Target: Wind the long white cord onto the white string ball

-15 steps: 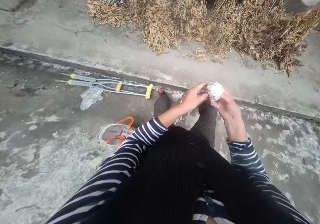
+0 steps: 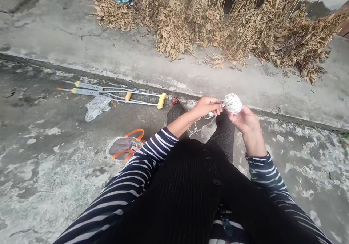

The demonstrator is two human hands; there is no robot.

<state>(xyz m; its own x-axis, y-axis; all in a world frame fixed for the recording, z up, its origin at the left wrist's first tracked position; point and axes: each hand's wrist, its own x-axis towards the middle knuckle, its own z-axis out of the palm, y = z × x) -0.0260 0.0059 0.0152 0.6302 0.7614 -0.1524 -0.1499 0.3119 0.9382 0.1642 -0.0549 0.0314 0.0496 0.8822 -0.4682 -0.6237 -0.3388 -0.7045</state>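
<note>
A white ball of yarn with dark flecks is held up in front of my legs. My right hand grips it from the right with the fingertips. My left hand is closed in a pinch at the ball's left side, on what looks like its strand. Loose white yarn hangs or lies below, between my legs. Part of it is hidden by my left forearm.
A pair of crutches lies on the concrete to the left, beside a clear plastic bag. Nearer stands a mesh bag with orange handles. A raised concrete ledge crosses ahead, with dried plants along it.
My left fingers have drawn down and closed into a pinch beside the ball. The ball has turned and sits slightly lower, and more loose yarn shows below my left hand.
</note>
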